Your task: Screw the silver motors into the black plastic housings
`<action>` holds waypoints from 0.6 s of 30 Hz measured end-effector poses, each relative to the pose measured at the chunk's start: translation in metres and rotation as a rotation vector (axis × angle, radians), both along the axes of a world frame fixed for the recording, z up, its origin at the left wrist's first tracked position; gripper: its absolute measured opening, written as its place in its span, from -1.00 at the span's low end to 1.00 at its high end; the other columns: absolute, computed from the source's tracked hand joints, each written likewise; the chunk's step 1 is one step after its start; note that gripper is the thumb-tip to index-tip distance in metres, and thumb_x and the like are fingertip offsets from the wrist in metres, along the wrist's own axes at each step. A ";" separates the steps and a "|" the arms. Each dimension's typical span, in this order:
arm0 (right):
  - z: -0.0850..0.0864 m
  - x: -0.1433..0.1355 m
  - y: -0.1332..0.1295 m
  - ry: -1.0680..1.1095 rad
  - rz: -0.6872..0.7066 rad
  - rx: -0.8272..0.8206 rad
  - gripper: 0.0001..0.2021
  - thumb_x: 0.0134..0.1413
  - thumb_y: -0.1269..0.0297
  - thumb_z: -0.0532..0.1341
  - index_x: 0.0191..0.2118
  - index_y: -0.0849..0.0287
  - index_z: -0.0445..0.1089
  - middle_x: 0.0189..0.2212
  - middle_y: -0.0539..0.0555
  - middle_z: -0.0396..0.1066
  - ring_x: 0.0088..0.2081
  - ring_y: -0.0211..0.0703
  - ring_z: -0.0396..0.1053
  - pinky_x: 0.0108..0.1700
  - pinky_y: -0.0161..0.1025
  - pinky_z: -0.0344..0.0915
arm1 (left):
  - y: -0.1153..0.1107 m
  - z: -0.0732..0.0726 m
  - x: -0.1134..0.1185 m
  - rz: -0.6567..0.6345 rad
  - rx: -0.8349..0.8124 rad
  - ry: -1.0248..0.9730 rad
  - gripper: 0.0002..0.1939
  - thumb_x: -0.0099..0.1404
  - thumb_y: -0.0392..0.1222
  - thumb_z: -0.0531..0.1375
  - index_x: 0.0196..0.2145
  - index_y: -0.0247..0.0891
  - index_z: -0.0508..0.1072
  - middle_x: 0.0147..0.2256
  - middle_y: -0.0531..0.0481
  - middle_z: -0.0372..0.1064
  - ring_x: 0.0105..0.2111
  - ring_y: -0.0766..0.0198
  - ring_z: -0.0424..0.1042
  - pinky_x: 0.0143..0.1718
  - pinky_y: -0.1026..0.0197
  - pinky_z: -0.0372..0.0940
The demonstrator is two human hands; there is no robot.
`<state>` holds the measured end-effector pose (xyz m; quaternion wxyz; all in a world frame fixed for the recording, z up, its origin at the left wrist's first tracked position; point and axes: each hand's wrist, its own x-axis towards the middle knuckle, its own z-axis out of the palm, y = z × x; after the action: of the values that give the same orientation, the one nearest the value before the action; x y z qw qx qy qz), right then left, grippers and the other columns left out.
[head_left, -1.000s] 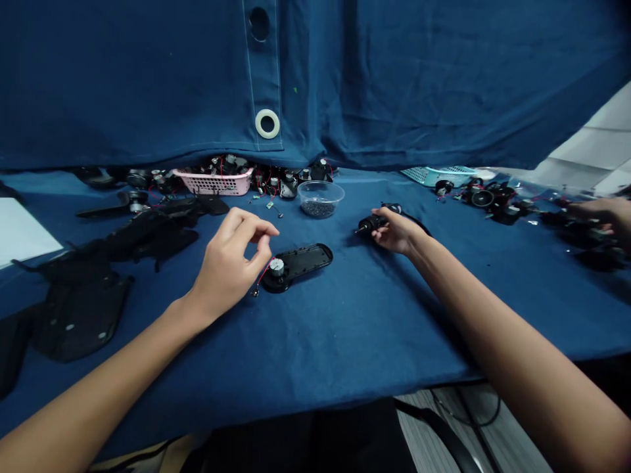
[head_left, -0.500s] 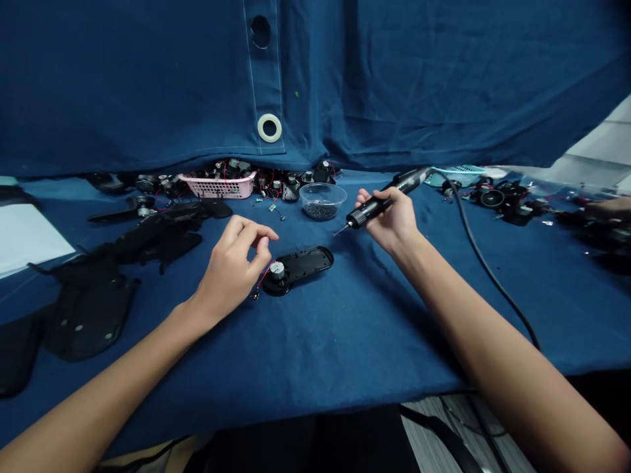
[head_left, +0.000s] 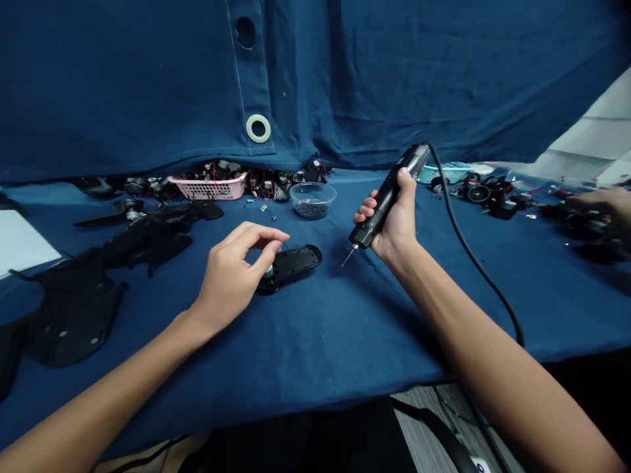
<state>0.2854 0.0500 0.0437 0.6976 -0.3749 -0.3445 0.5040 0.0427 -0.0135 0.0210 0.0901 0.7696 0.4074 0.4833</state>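
Okay, a black power screwdriver (head_left: 384, 200) is gripped in the right hand (head_left: 398, 226), fingers wrapped round the body, with its thin bit (head_left: 349, 256) pointed down and left, kept apart from the housing. The cord (head_left: 486, 272) is run off the back end and down to the right. The left hand (head_left: 231, 269) is held right by the left end of that black housing (head_left: 298, 261), thumb and index finger brought together in a pinch; whether anything tiny is held there can't be told. The housing is laid on the blue cloth (head_left: 320, 355), its left end partly covered by the left hand. Behind it, a clear bowl (head_left: 323, 195) with small dark bits is parked, a pink basket (head_left: 211, 189) of parts off to its left. Another person's hand (head_left: 608, 202) can be seen, kinda blurry, at the right edge.
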 end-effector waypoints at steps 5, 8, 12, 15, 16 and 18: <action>0.004 -0.010 -0.004 0.175 0.046 -0.009 -0.48 0.15 -0.27 0.04 -0.49 0.14 0.12 -0.66 -0.11 0.08 -0.67 -0.41 0.10 -0.61 -0.43 0.27 | -0.010 0.004 0.014 -0.056 0.097 0.014 -0.88 0.34 -0.30 0.20 -0.21 -0.17 0.53 -0.25 0.06 0.51 -0.24 0.32 0.49 -0.17 0.24 0.38; 0.004 -0.018 -0.008 0.320 0.082 -0.033 -0.52 0.20 -0.19 0.05 -0.48 0.14 0.10 -0.66 -0.12 0.08 -0.68 -0.44 0.10 -0.64 -0.47 0.25 | -0.019 0.002 0.022 -0.065 0.225 0.032 -0.89 0.33 -0.34 0.21 -0.24 -0.20 0.53 -0.27 0.05 0.53 -0.25 0.33 0.50 -0.17 0.25 0.39; 0.003 -0.027 -0.012 0.434 0.114 -0.082 -0.54 0.25 -0.14 0.02 -0.48 0.14 0.08 -0.67 -0.13 0.06 -0.69 -0.45 0.10 -0.65 -0.49 0.23 | -0.028 -0.006 0.028 -0.058 0.350 0.025 -0.87 0.32 -0.38 0.22 -0.22 -0.22 0.52 -0.28 0.03 0.55 -0.29 0.34 0.52 -0.22 0.28 0.41; 0.003 -0.032 -0.015 0.463 0.133 -0.100 -0.54 0.25 -0.15 0.02 -0.48 0.14 0.06 -0.67 -0.13 0.07 -0.69 -0.45 0.10 -0.65 -0.48 0.24 | -0.031 -0.013 0.029 -0.075 0.394 0.049 -0.86 0.32 -0.38 0.23 -0.21 -0.21 0.52 -0.29 0.03 0.56 -0.30 0.33 0.53 -0.24 0.27 0.42; 0.003 -0.034 -0.016 0.478 0.139 -0.110 -0.54 0.25 -0.14 0.02 -0.48 0.13 0.06 -0.67 -0.13 0.07 -0.69 -0.45 0.10 -0.65 -0.48 0.24 | -0.031 -0.014 0.029 -0.081 0.407 0.057 -0.87 0.31 -0.38 0.23 -0.20 -0.22 0.52 -0.30 0.03 0.56 -0.30 0.33 0.53 -0.25 0.27 0.42; 0.002 -0.038 -0.018 0.526 0.158 -0.145 -0.54 0.25 -0.14 0.02 -0.48 0.13 0.05 -0.68 -0.14 0.08 -0.69 -0.45 0.10 -0.64 -0.48 0.25 | -0.031 -0.017 0.029 -0.090 0.432 0.073 -0.87 0.30 -0.36 0.25 -0.20 -0.23 0.51 -0.32 0.02 0.56 -0.31 0.32 0.53 -0.26 0.27 0.42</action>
<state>0.2475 0.0323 0.0460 0.6930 -0.2524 -0.1429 0.6601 0.0713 -0.0443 0.0039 -0.0701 0.8055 0.2627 0.5265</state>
